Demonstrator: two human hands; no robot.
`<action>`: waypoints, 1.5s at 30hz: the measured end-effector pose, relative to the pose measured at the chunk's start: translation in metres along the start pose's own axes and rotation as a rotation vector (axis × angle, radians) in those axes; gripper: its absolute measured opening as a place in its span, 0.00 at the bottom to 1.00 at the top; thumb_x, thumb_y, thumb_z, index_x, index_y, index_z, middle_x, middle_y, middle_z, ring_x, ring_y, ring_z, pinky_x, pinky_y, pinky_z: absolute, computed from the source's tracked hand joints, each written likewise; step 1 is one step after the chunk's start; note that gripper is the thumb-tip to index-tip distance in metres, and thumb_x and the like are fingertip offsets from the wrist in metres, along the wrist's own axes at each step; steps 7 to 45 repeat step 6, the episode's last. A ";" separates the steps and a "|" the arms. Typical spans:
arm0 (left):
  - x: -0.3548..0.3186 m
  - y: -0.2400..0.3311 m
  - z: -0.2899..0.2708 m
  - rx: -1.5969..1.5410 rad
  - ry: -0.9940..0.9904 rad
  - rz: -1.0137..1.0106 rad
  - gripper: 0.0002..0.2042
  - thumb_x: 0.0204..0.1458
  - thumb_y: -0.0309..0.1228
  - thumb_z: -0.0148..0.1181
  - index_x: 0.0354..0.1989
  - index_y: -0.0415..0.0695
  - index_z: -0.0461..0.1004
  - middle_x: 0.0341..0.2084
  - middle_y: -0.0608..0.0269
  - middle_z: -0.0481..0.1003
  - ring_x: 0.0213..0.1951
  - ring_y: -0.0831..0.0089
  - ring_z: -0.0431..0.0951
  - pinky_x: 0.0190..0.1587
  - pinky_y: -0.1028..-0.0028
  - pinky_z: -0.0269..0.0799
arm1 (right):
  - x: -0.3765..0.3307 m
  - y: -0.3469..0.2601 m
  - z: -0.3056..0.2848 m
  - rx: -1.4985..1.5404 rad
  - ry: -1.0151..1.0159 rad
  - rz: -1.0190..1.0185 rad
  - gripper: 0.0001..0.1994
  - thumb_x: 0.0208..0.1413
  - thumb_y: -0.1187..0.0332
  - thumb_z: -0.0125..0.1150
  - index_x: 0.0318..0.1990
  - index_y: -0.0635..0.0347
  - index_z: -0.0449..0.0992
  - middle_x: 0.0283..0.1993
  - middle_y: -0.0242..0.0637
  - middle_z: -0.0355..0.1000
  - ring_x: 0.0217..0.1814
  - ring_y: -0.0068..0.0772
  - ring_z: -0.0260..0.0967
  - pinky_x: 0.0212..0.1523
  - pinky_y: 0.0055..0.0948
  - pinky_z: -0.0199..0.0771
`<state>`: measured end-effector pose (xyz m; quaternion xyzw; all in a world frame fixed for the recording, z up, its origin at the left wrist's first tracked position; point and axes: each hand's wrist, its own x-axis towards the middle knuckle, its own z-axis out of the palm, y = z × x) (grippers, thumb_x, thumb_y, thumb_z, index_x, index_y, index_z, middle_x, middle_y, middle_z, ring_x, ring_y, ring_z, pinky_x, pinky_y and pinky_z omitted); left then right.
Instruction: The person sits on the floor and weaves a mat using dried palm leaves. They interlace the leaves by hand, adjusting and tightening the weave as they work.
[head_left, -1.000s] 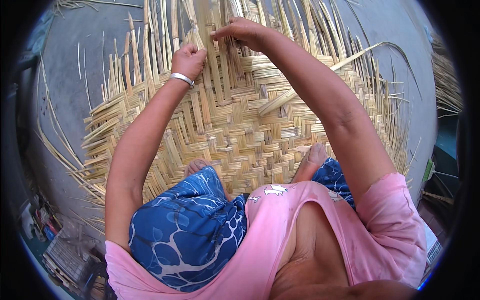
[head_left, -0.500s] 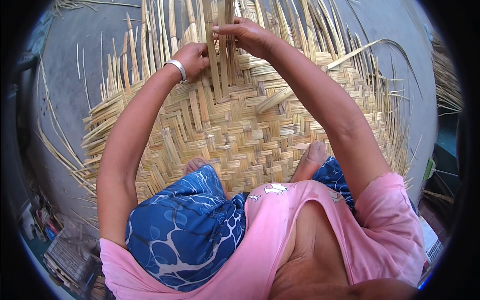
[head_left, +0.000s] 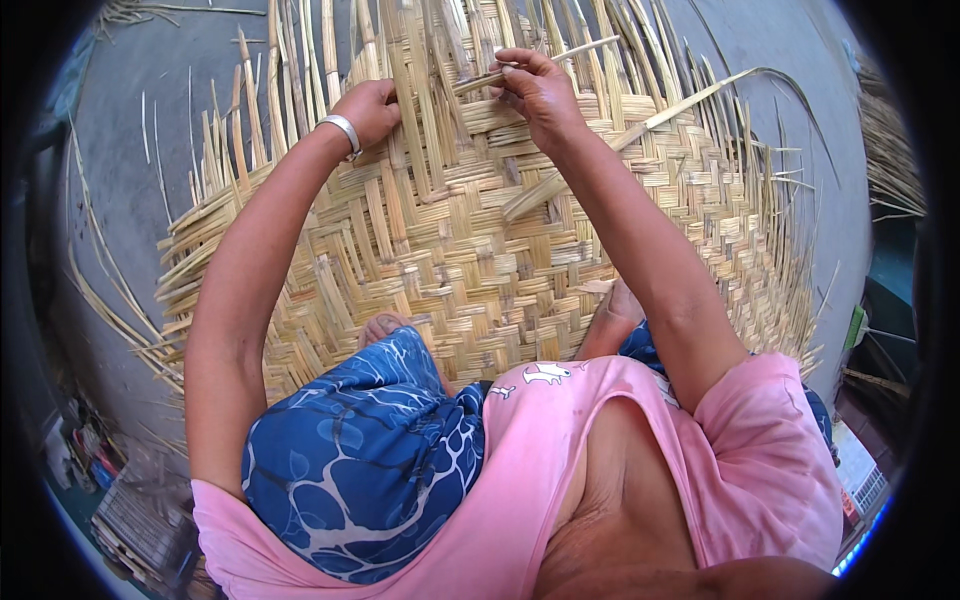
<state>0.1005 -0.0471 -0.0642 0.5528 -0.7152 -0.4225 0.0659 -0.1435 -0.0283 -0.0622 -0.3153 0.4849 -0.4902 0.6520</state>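
Observation:
A mat [head_left: 470,300] woven from flat, split reed strips lies on the floor before me, its far strips loose and unwoven. My right hand [head_left: 540,95] pinches a thin reed strip [head_left: 590,46], which points up to the right while its other end reaches in among the raised strips. At the left of those raised reed strips [head_left: 425,110], my left hand [head_left: 368,112] is closed against them; its fingertips are hidden behind them. A wider loose strip [head_left: 650,122] slants across the weave beside my right forearm.
My bare feet [head_left: 385,326] rest on the near part of the mat. Loose strips [head_left: 105,290] lie on the grey floor [head_left: 130,190] at the left. A bundle of thin stalks [head_left: 885,140] stands at the far right. Assorted items, including a grid-like crate [head_left: 150,510], sit at the lower left.
My right hand has left the raised strips and come right and slightly nearer, now with a thin strip pinched in it. My left hand has shifted slightly left. The raised strips have dropped lower.

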 end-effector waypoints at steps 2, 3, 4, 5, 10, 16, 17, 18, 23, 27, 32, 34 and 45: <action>0.002 -0.001 0.004 0.033 0.018 -0.031 0.14 0.49 0.31 0.52 0.42 0.42 0.76 0.36 0.49 0.77 0.39 0.55 0.76 0.46 0.67 0.70 | -0.019 0.000 0.007 -0.019 0.143 -0.078 0.08 0.54 0.78 0.52 0.41 0.65 0.72 0.36 0.36 0.71 0.32 0.24 0.69 0.35 0.21 0.73; 0.004 -0.003 0.006 0.019 0.047 -0.023 0.14 0.49 0.31 0.52 0.43 0.42 0.76 0.37 0.49 0.77 0.39 0.55 0.76 0.46 0.67 0.70 | -0.024 0.004 0.011 -0.114 0.163 -0.163 0.07 0.55 0.78 0.51 0.41 0.63 0.73 0.36 0.35 0.72 0.32 0.25 0.70 0.37 0.22 0.72; 0.005 -0.005 0.009 0.005 0.076 -0.015 0.14 0.49 0.31 0.53 0.43 0.42 0.75 0.37 0.49 0.77 0.40 0.56 0.77 0.46 0.67 0.70 | -0.030 0.005 0.016 -0.305 0.129 -0.317 0.07 0.56 0.77 0.51 0.41 0.60 0.73 0.37 0.35 0.73 0.34 0.26 0.71 0.38 0.22 0.72; 0.005 -0.007 0.013 -0.009 0.106 -0.009 0.14 0.49 0.31 0.53 0.43 0.42 0.75 0.37 0.49 0.77 0.40 0.57 0.77 0.46 0.67 0.70 | -0.039 0.004 0.023 -0.496 0.091 -0.470 0.07 0.56 0.76 0.51 0.40 0.58 0.74 0.38 0.35 0.73 0.36 0.27 0.72 0.40 0.23 0.72; 0.006 -0.009 0.014 -0.006 0.104 -0.009 0.14 0.49 0.31 0.53 0.43 0.42 0.75 0.37 0.49 0.77 0.40 0.57 0.77 0.46 0.67 0.70 | -0.047 -0.001 0.030 -0.711 0.045 -0.590 0.07 0.57 0.74 0.52 0.41 0.54 0.75 0.42 0.39 0.75 0.40 0.34 0.74 0.42 0.22 0.72; 0.006 -0.009 0.014 -0.006 0.104 -0.009 0.14 0.49 0.31 0.53 0.43 0.42 0.75 0.37 0.49 0.77 0.40 0.57 0.77 0.46 0.67 0.70 | -0.047 -0.001 0.030 -0.711 0.045 -0.590 0.07 0.57 0.74 0.52 0.41 0.54 0.75 0.42 0.39 0.75 0.40 0.34 0.74 0.42 0.22 0.72; 0.006 -0.009 0.014 -0.006 0.104 -0.009 0.14 0.49 0.31 0.53 0.43 0.42 0.75 0.37 0.49 0.77 0.40 0.57 0.77 0.46 0.67 0.70 | -0.047 -0.001 0.030 -0.711 0.045 -0.590 0.07 0.57 0.74 0.52 0.41 0.54 0.75 0.42 0.39 0.75 0.40 0.34 0.74 0.42 0.22 0.72; 0.006 -0.009 0.014 -0.006 0.104 -0.009 0.14 0.49 0.31 0.53 0.43 0.42 0.75 0.37 0.49 0.77 0.40 0.57 0.77 0.46 0.67 0.70 | -0.047 -0.001 0.030 -0.711 0.045 -0.590 0.07 0.57 0.74 0.52 0.41 0.54 0.75 0.42 0.39 0.75 0.40 0.34 0.74 0.42 0.22 0.72; 0.006 -0.009 0.014 -0.006 0.104 -0.009 0.14 0.49 0.31 0.53 0.43 0.42 0.75 0.37 0.49 0.77 0.40 0.57 0.77 0.46 0.67 0.70 | -0.047 -0.001 0.030 -0.711 0.045 -0.590 0.07 0.57 0.74 0.52 0.41 0.54 0.75 0.42 0.39 0.75 0.40 0.34 0.74 0.42 0.22 0.72; 0.006 -0.009 0.014 -0.006 0.104 -0.009 0.14 0.49 0.31 0.53 0.43 0.42 0.75 0.37 0.49 0.77 0.40 0.57 0.77 0.46 0.67 0.70 | -0.047 -0.001 0.030 -0.711 0.045 -0.590 0.07 0.57 0.74 0.52 0.41 0.54 0.75 0.42 0.39 0.75 0.40 0.34 0.74 0.42 0.22 0.72; 0.006 -0.009 0.014 -0.006 0.104 -0.009 0.14 0.49 0.31 0.53 0.43 0.42 0.75 0.37 0.49 0.77 0.40 0.57 0.77 0.46 0.67 0.70 | -0.047 -0.001 0.030 -0.711 0.045 -0.590 0.07 0.57 0.74 0.52 0.41 0.54 0.75 0.42 0.39 0.75 0.40 0.34 0.74 0.42 0.22 0.72; 0.006 -0.009 0.014 -0.006 0.104 -0.009 0.14 0.49 0.31 0.53 0.43 0.42 0.75 0.37 0.49 0.77 0.40 0.57 0.77 0.46 0.67 0.70 | -0.047 -0.001 0.030 -0.711 0.045 -0.590 0.07 0.57 0.74 0.52 0.41 0.54 0.75 0.42 0.39 0.75 0.40 0.34 0.74 0.42 0.22 0.72; 0.006 -0.009 0.014 -0.006 0.104 -0.009 0.14 0.49 0.31 0.53 0.43 0.42 0.75 0.37 0.49 0.77 0.40 0.57 0.77 0.46 0.67 0.70 | -0.047 -0.001 0.030 -0.711 0.045 -0.590 0.07 0.57 0.74 0.52 0.41 0.54 0.75 0.42 0.39 0.75 0.40 0.34 0.74 0.42 0.22 0.72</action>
